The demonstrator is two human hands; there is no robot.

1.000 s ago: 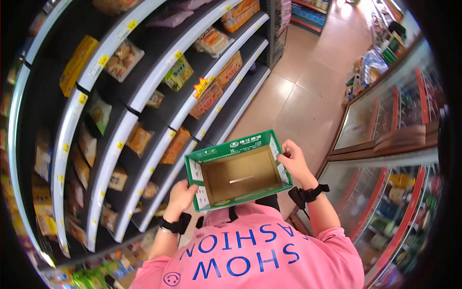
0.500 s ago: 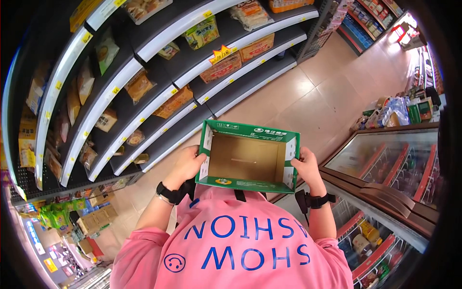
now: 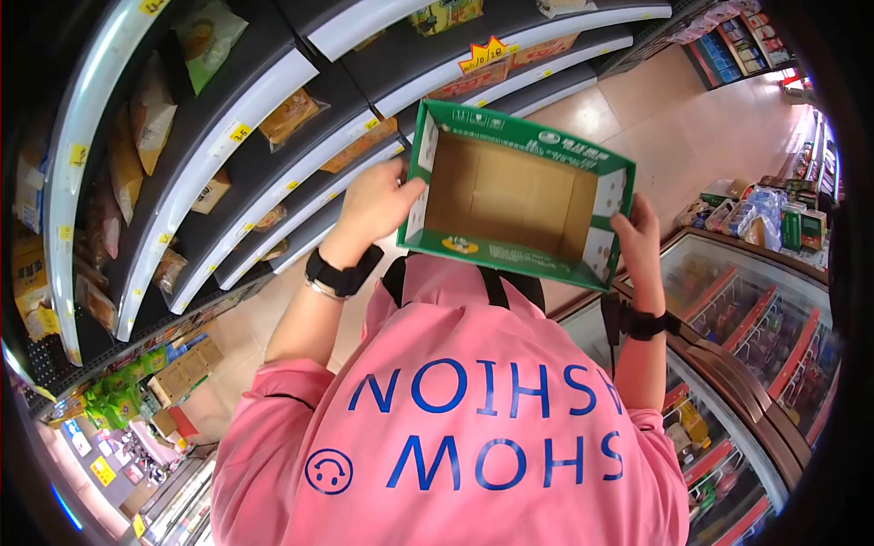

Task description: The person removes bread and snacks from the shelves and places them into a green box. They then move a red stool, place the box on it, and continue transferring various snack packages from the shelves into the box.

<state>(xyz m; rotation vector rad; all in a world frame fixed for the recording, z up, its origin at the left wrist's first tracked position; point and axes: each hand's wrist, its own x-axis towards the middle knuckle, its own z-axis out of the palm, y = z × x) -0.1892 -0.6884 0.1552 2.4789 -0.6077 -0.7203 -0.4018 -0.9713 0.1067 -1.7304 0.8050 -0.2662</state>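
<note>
In front of my chest I hold an open-topped green cardboard box (image 3: 510,196) between both hands. Its bare brown inside faces up at me, and white print runs along its far and near walls. My left hand (image 3: 378,202) grips the left short end, thumb over the rim. At the opposite end, my right hand (image 3: 637,238) clasps the other short side, with the thumb on the rim. The fingers beneath are partly hidden. The box tilts, its right end closer to my body. Black bands circle both wrists, and my pink top (image 3: 492,437) fills the lower view.
Curved-looking shelves (image 3: 205,168) with packaged bread stand at left and ahead. A glass-topped freezer (image 3: 728,264) lies on the right, with piled packaged goods (image 3: 774,214) beyond it. The tiled floor (image 3: 583,114) runs between. Green bags (image 3: 114,400) hang lower left.
The box has risen in view and shifted right, looking larger and more tilted, both hands still on it. The shelves also look nearer.
</note>
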